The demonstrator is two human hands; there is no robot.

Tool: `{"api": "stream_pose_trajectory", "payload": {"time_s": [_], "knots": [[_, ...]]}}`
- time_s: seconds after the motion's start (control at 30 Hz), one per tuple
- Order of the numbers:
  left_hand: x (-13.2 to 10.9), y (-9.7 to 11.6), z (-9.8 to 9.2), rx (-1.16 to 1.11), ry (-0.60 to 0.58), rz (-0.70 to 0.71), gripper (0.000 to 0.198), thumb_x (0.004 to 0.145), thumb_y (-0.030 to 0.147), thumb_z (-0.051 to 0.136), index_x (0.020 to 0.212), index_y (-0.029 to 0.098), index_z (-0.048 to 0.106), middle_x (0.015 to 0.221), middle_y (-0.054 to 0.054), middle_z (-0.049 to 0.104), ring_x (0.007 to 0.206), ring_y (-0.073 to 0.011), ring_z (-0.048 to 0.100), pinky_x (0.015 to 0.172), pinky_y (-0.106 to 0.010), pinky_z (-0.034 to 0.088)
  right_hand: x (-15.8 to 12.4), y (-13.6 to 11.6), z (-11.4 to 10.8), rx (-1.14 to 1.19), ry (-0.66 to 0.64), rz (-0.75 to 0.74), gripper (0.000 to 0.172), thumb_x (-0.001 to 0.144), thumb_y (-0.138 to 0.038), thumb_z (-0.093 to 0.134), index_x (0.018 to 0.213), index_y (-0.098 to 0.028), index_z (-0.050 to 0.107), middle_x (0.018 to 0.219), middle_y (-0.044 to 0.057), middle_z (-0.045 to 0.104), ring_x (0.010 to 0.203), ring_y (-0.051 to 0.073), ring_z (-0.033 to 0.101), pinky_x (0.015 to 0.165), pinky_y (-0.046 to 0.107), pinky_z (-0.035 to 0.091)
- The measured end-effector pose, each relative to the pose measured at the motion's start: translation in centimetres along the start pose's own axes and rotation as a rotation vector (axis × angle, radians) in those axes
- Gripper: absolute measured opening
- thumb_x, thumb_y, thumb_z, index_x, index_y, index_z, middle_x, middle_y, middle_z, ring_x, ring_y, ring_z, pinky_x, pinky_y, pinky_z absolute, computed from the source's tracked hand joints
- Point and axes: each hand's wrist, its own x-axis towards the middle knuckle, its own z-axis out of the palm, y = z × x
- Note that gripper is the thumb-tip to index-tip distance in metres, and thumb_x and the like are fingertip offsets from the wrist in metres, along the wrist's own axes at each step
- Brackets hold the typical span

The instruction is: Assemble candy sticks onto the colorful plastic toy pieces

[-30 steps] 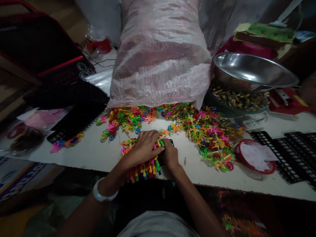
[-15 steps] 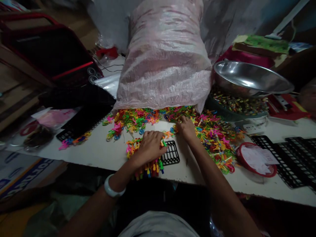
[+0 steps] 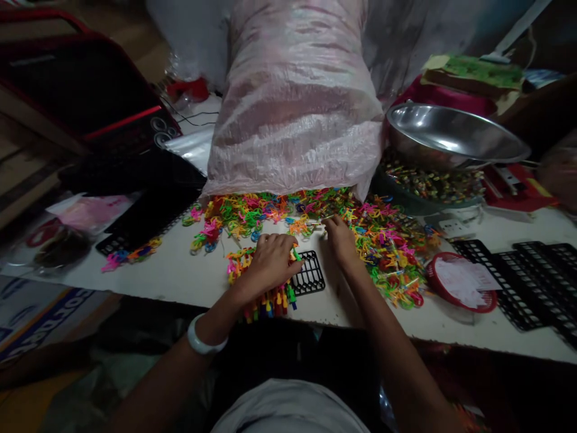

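Observation:
My left hand (image 3: 273,261) lies palm down over a black plastic grid tray (image 3: 310,273), fingers spread a little and thumb out to the side. Under and around that palm, rows of small coloured plastic pieces (image 3: 269,304) fill the tray's left part; the bare slots show on its right. My right hand (image 3: 340,240) is at the near edge of a loose heap of bright plastic pieces (image 3: 396,252), its fingers bent together. A thin shiny strip shows by these fingertips, but what they pinch is too small to make out.
A large pinkish plastic sack (image 3: 297,120) stands behind the heap. To the right are a steel bowl (image 3: 460,135), a red basket (image 3: 489,300) with white slips, and more black grids (image 3: 518,276). A red-edged speaker (image 3: 90,90) and a plastic bag (image 3: 63,240) occupy the left.
My right hand has shifted slightly among the loose pieces, and a thin shiny strip now shows at its fingertips. My left hand stays over the tray. The whole view has moved a little.

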Motion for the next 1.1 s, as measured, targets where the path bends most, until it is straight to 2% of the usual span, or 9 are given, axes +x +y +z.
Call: {"api": "stream_pose_trajectory", "payload": {"time_s": [0.13,0.23,0.4,0.5,0.6,0.77,0.9,1.0,1.1], "knots": [[-0.2,0.1,0.0,0.017,0.016,-0.003,0.032,0.082,0.039,0.054,0.108,0.019,0.052,0.106,-0.007,0.061,0.104,-0.0256,0.051,0.094,-0.041,0.031,2.9,-1.6,-0.1,-0.008,-0.057,0.001,0.023,0.085,-0.015,0.044,0.095,-0.016,0.065,0.094,0.010,0.062,0.085,0.019,0.054,0.071,0.026,0.036],[-0.3,0.1,0.1,0.002,0.040,0.003,0.033,0.082,0.040,0.054,0.108,0.019,0.052,0.105,-0.007,0.061,0.104,-0.0257,0.051,0.094,-0.041,0.032,2.3,-1.3,-0.1,0.033,-0.040,0.010,0.021,0.085,-0.016,0.044,0.095,-0.014,0.063,0.095,0.011,0.062,0.083,0.019,0.056,0.070,0.026,0.038],[-0.2,-0.2,0.1,-0.062,0.037,-0.006,0.039,0.082,0.042,0.055,0.113,0.019,0.051,0.110,-0.009,0.060,0.111,-0.0269,0.048,0.098,-0.043,0.031,-5.1,-0.5,-0.1,0.550,0.049,0.201,0.015,0.081,-0.030,0.054,0.088,-0.018,0.059,0.084,0.005,0.065,0.078,0.019,0.060,0.070,0.028,0.046],[-0.6,-0.2,-0.5,-0.087,0.053,0.017,0.050,0.084,0.038,0.054,0.128,0.016,0.042,0.131,-0.013,0.050,0.124,-0.0278,0.040,0.104,-0.046,0.027,-10.5,-2.2,0.3,0.956,-0.072,0.328,0.019,0.081,-0.037,0.056,0.090,-0.020,0.058,0.077,0.003,0.066,0.068,0.018,0.063,0.064,0.029,0.051],[-1.6,0.2,-1.1,-0.106,0.081,0.094,0.041,0.091,0.031,0.044,0.131,0.021,0.042,0.143,-0.010,0.040,0.133,-0.0242,0.032,0.110,-0.046,0.021,-13.5,-4.6,1.3,1.132,-0.121,0.313,0.020,0.080,-0.034,0.060,0.093,-0.020,0.060,0.084,0.003,0.069,0.072,0.018,0.066,0.069,0.030,0.052],[-3.9,1.1,-0.5,-0.122,0.061,0.086,0.035,0.095,0.029,0.035,0.126,0.022,0.050,0.141,-0.007,0.046,0.135,-0.0207,0.032,0.113,-0.047,0.018,-13.8,-6.5,2.7,0.949,-0.073,0.194,0.010,0.083,-0.028,0.055,0.087,-0.021,0.062,0.079,0.001,0.067,0.071,0.017,0.061,0.065,0.026,0.049],[-4.8,1.1,0.2,-0.101,0.008,0.122,0.037,0.095,0.037,0.037,0.129,0.029,0.050,0.149,-0.005,0.035,0.139,-0.0237,0.024,0.113,-0.053,0.015,-13.5,-7.0,2.8,0.768,-0.040,0.063,0.011,0.086,-0.025,0.048,0.086,-0.021,0.059,0.083,0.004,0.064,0.076,0.017,0.060,0.068,0.027,0.047],[-4.9,1.1,0.0,-0.082,-0.019,0.166,0.034,0.090,0.047,0.045,0.116,0.031,0.059,0.151,-0.004,0.029,0.141,-0.0282,0.019,0.112,-0.057,0.013,-13.5,-7.5,2.5,0.679,-0.042,-0.015,0.016,0.085,-0.025,0.051,0.098,-0.020,0.057,0.093,0.006,0.063,0.084,0.019,0.060,0.070,0.027,0.047],[-4.8,1.5,0.0,-0.040,0.006,0.168,0.031,0.085,0.048,0.051,0.100,0.023,0.063,0.148,-0.007,0.035,0.140,-0.0308,0.020,0.112,-0.058,0.013,-13.5,-8.2,2.4,0.510,-0.118,0.023,0.023,0.081,-0.029,0.058,0.102,-0.020,0.058,0.097,0.006,0.061,0.076,0.018,0.060,0.059,0.025,0.044]]}}
